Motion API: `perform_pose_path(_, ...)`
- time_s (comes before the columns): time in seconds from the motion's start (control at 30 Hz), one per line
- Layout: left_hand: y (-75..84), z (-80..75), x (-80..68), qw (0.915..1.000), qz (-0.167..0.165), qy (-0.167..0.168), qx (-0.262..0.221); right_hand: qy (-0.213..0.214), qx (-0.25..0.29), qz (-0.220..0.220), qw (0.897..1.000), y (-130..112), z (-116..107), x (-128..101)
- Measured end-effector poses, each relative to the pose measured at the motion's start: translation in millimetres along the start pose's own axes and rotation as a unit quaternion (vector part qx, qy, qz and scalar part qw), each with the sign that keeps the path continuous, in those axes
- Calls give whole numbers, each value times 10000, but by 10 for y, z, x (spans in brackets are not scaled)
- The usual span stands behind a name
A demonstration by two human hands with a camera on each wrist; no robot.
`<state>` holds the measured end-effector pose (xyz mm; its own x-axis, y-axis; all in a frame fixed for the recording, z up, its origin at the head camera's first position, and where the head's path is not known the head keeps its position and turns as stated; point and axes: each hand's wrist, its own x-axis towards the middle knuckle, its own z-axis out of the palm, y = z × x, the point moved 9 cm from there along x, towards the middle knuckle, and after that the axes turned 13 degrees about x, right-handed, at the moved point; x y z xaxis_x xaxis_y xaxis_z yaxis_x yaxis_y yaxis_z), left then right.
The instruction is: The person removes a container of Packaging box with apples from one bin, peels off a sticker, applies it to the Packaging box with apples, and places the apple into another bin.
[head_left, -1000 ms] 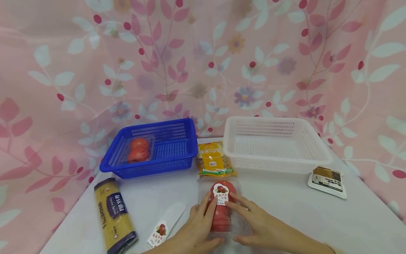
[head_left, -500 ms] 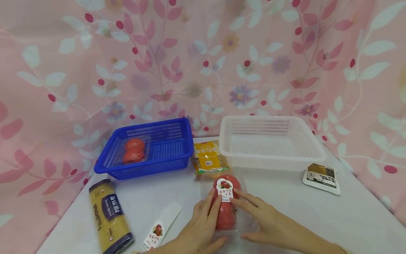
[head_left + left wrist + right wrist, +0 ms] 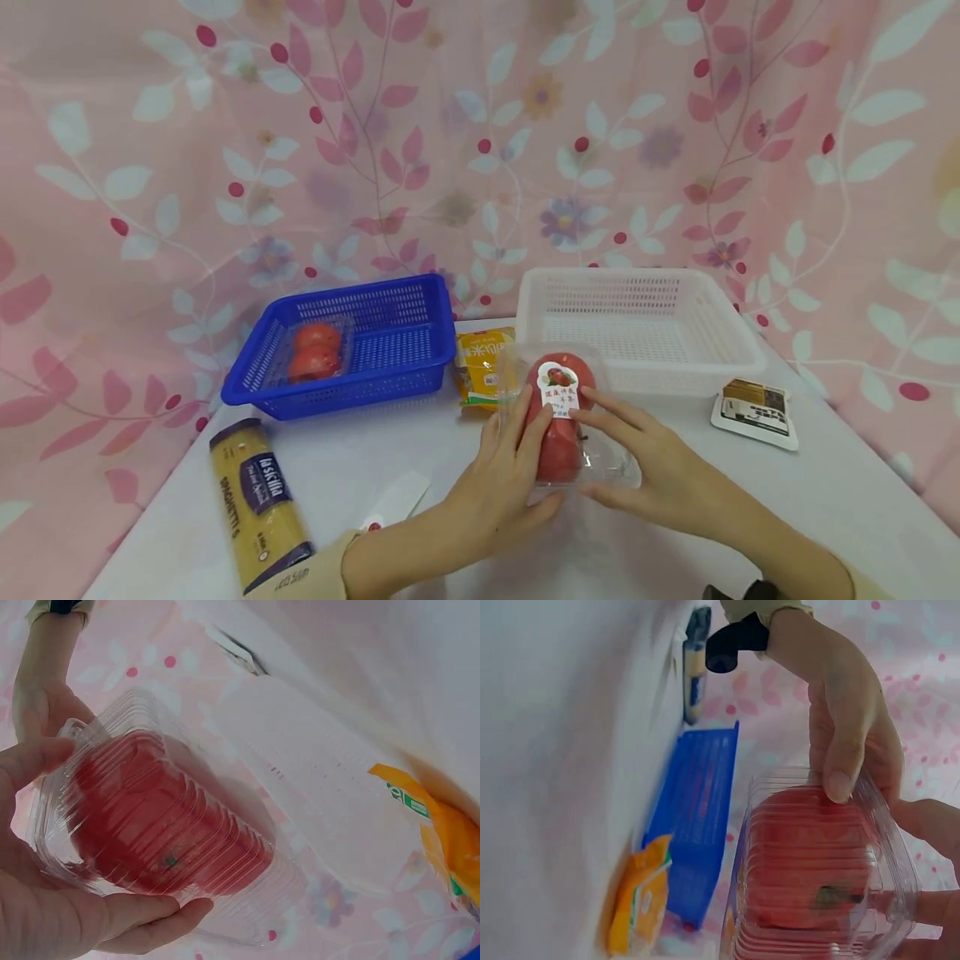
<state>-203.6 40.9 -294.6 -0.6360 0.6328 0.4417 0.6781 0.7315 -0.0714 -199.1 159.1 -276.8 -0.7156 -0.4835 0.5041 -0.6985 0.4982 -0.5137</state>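
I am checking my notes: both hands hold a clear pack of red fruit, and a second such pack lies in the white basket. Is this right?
Not quite: the second pack lies in the blue basket, as the head view shows. The left hand and right hand do hold the first pack.

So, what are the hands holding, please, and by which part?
A clear pack of red produce, held by its opposite sides between left hand and right hand.
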Motion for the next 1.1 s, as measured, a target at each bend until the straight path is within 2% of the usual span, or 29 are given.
perform_pose_path(0.2,5,81,273,9994,-122,39,-309,320,23,355,9989,192,-174,73)
perform_pose_path(0.3,18,134,450,9991,-96,303,-266,465,-97,372,9982,305,-269,106)
perform_pose_path(0.47,1,227,799,9958,110,897,108,737,-253,237,9967,525,-446,203)
perform_pose_path(0.63,-15,339,1114,9941,260,1046,154,902,-376,255,9949,736,-621,276)
perform_pose_path(0.93,-51,486,1560,9892,318,1413,-228,926,-506,605,9926,1122,-849,329)
perform_pose_path(1.1,-67,613,1769,9890,427,1357,-412,926,-525,573,9927,1321,-918,361)
